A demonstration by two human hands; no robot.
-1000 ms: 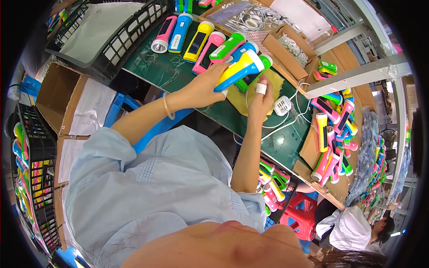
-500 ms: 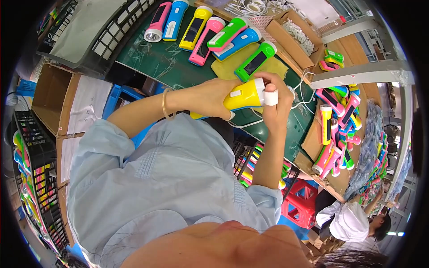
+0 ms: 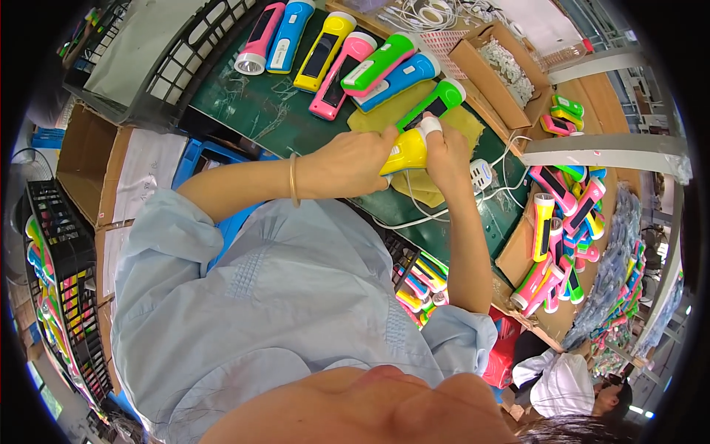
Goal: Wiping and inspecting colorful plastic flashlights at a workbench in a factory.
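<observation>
A yellow flashlight is held between my two hands above the near side of the green table. My left hand, with a bracelet at its wrist, wraps the body end. My right hand grips the head end, and its fingers hide most of the head. White wrapping shows on one of its digits. Just beyond my hands a green flashlight rests on a yellow cloth. Farther back lies a row of flashlights, among them a blue one, a yellow one and a pink one.
On the right a carton holds many coloured flashlights, beside a power strip with white cables. A cardboard box of small white parts stands at the back. Black crates flank the left. Another person sits at lower right.
The yellow flashlight has tilted, and my right hand has shifted over its head, covering more of it. My view has moved slightly; the power strip now shows.
</observation>
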